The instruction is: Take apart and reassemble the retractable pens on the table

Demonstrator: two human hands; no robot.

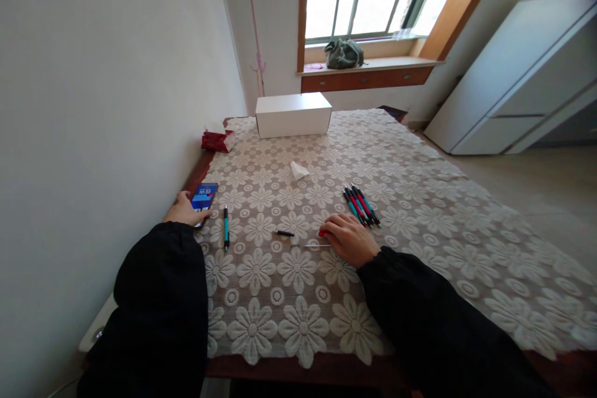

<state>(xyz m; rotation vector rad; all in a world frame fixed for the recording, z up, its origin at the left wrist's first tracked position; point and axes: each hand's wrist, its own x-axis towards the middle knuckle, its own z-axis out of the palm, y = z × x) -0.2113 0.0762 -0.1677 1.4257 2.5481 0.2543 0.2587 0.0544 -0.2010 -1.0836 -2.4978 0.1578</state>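
Near the bench's left edge, pen parts everywhere

Left hand (184,210) rests flat on the phone (204,196), gripping nothing; right hand (347,237) pinches a red piece (321,233) beside the thin refill (317,245). Best keep the pinch low and steady.

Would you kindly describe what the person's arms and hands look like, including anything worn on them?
Both arms are covered by loose black long sleeves, the left sleeve and the right sleeve, gathered at the wrists. The left hand and right hand are bare: no gloves, and no rings or watch are visible.
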